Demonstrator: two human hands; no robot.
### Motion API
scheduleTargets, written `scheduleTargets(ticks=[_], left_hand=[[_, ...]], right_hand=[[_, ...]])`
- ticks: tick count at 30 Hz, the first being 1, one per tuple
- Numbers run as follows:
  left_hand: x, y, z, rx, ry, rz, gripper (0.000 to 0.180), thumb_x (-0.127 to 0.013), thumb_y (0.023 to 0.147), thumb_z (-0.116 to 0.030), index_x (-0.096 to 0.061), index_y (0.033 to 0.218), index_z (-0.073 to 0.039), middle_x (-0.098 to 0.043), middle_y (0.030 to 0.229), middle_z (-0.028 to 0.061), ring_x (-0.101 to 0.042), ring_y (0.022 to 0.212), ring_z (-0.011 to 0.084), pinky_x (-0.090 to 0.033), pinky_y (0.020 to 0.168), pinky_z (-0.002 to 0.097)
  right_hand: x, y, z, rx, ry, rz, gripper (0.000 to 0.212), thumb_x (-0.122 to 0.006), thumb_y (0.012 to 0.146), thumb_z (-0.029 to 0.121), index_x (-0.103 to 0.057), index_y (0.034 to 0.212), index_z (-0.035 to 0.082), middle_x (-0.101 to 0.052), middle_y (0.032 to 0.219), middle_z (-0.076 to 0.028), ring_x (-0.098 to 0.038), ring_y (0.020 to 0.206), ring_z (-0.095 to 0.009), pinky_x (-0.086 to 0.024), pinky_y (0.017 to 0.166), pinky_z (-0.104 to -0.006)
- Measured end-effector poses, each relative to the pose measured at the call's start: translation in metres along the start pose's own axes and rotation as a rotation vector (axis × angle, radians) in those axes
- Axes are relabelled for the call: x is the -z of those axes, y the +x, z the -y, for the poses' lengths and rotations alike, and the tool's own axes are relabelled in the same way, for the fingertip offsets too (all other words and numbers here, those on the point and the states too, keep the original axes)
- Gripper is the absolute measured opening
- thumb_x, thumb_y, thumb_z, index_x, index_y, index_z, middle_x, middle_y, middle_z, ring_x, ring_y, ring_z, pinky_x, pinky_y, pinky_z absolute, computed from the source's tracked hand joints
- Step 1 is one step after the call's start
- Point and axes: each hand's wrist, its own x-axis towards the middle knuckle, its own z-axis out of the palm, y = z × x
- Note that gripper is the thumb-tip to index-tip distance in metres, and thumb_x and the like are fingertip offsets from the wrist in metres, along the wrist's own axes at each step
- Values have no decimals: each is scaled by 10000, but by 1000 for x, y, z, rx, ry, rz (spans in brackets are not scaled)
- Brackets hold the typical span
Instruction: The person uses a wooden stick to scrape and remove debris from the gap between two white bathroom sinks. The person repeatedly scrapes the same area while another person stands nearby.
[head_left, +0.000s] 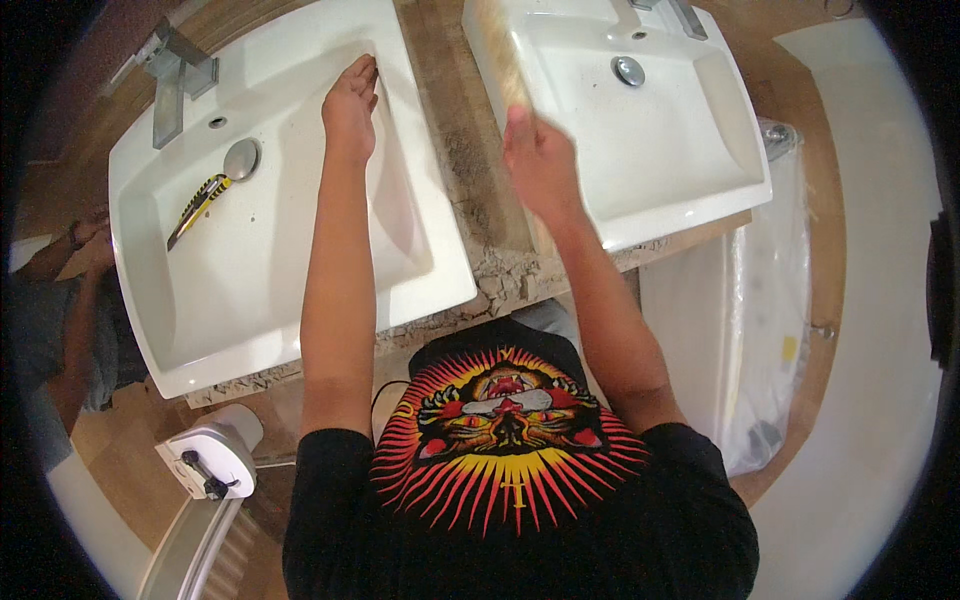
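1. Two units: white ceramic left basin (pixel 265 290) and white ceramic right basin (pixel 640 140), on a rough brown surface (pixel 455 150) bearing both.
2. Left hand (pixel 350 110): grip flat, empty, at left basin's far right corner.
3. Right hand (pixel 540 165): curled beside right basin's left edge, perhaps bracing; grip contents cannot be determined.
4. Yellow-and-black utility knife (pixel 200 208): in left basin, presumably contained by its walls.
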Motion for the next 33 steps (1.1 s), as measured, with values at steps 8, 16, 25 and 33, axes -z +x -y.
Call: scheduleTargets(ticks=[8,16,25,33], left_hand=[[-4,-7,-5,38,-24,-21,488,-329,899,-228,-383,1327,1,-391,1390,103,-360,1268,195,-245,998,331],[-1,-5,-3,20,-12,-13,522,-348,857,-213,-378,1333,-3,-389,1391,109,-345,1283,220,-221,1022,366],[-1,-5,-3,5,-31,4,530,-321,845,-218,-384,1317,15,-381,1389,138,-329,1291,249,-201,1048,385],[-1,-2,1,23,-3,-18,509,-303,863,-204,-392,1323,-6,-377,1394,127,-328,1292,230,-230,1026,376]], right_hand=[[-44,-41,-65,-248,-284,173,646,-341,923,506,-595,954,-87,-588,897,-312,-570,904,-446,-437,799,-488],[-30,-24,-69,-207,-214,139,636,-377,908,546,-565,759,-43,-560,635,-143,-540,592,-255,-442,623,-373],[-9,1,21,8,-41,-52,570,-347,942,438,-596,872,-71,-594,760,-276,-583,748,-440,-441,674,-463],[-65,-42,-131,-471,-196,66,655,-331,924,504,-594,899,-96,-569,854,-315,-553,866,-458,-428,783,-486]])
